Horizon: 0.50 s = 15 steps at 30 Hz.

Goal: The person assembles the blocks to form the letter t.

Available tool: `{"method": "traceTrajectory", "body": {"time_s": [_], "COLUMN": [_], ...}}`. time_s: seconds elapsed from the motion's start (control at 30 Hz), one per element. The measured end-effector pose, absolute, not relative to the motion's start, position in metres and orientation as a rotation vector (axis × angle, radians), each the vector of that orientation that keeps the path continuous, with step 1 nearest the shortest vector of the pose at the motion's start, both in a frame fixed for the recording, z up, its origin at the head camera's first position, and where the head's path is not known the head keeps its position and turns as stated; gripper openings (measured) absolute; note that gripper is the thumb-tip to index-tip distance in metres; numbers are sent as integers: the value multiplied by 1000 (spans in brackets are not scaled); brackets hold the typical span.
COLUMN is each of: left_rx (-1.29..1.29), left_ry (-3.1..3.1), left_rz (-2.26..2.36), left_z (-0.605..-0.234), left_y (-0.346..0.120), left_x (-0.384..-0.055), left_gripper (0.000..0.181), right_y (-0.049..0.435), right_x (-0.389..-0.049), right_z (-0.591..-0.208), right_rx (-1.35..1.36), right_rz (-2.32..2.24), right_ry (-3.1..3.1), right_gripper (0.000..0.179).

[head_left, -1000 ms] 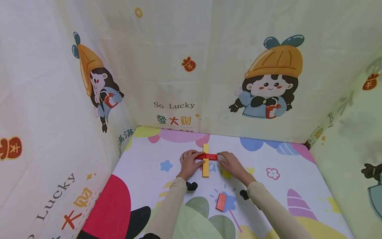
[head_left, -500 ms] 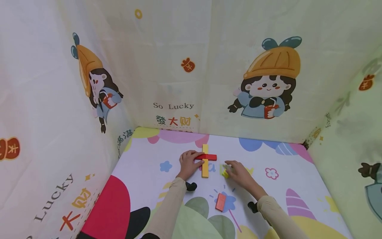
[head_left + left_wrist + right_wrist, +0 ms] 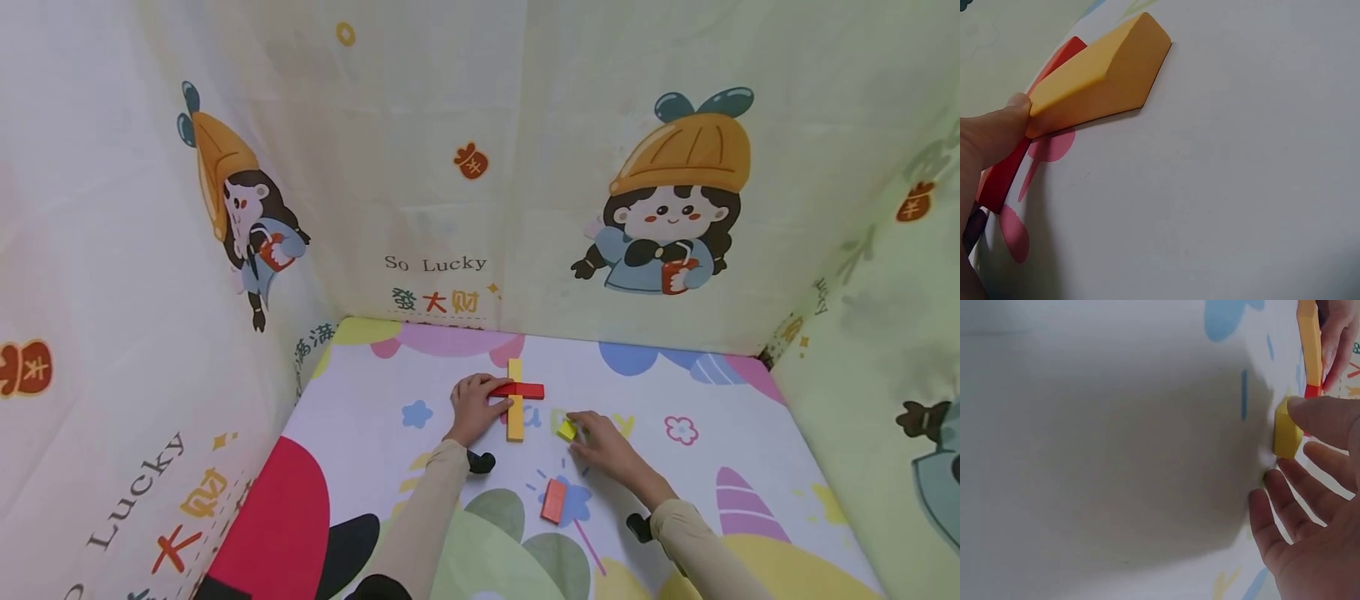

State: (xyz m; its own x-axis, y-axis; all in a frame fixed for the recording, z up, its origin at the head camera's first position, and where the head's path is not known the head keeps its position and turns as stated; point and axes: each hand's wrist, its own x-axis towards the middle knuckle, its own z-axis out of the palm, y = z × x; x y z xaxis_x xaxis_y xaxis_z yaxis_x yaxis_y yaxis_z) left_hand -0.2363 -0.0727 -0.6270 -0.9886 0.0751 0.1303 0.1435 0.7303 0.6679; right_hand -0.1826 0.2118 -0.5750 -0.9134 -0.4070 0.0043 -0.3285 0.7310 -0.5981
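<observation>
Yellow and red blocks form a cross on the table. One yellow block [image 3: 514, 370] points to the back, another yellow block [image 3: 515, 419] to the front, and a red block [image 3: 531, 391] to the right. My left hand [image 3: 471, 408] holds the left red block [image 3: 1007, 172], thumb on its near side by the front yellow block and fingers at its far side, partly covering it. To the right of the cross, my right hand [image 3: 606, 446] pinches a small bright yellow block [image 3: 1286, 430] between thumb and index finger, close over the table; its other fingers are spread.
An orange-red block [image 3: 553, 500] lies alone, nearer the front. The printed tablecloth [image 3: 615, 517] meets patterned cloth walls at the back [image 3: 555, 208] and on both sides.
My right hand has left the right end of the red block, moved right and nearer, and taken hold of the small yellow block. The left hand stays on the cross.
</observation>
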Motion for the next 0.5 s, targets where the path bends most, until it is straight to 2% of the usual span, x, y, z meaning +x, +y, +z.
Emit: {"method": "traceTrajectory", "body": {"time_s": [0.33,0.5], "left_rx": [-175,-169], "left_ry": [-2823,-2816], "left_rz": [-1126,-1108], "left_z": [-631,-633], "left_y": [-71,-71], "left_x": [-238,-240], "left_gripper": [45,45], "right_y": [215,213], "right_x": [-176,-178], "right_z": [-583,-588], "right_rx": [-569,-541], "right_rz": [-940,-921], "right_ry": [2839,2854], "right_gripper": [49,54]}}
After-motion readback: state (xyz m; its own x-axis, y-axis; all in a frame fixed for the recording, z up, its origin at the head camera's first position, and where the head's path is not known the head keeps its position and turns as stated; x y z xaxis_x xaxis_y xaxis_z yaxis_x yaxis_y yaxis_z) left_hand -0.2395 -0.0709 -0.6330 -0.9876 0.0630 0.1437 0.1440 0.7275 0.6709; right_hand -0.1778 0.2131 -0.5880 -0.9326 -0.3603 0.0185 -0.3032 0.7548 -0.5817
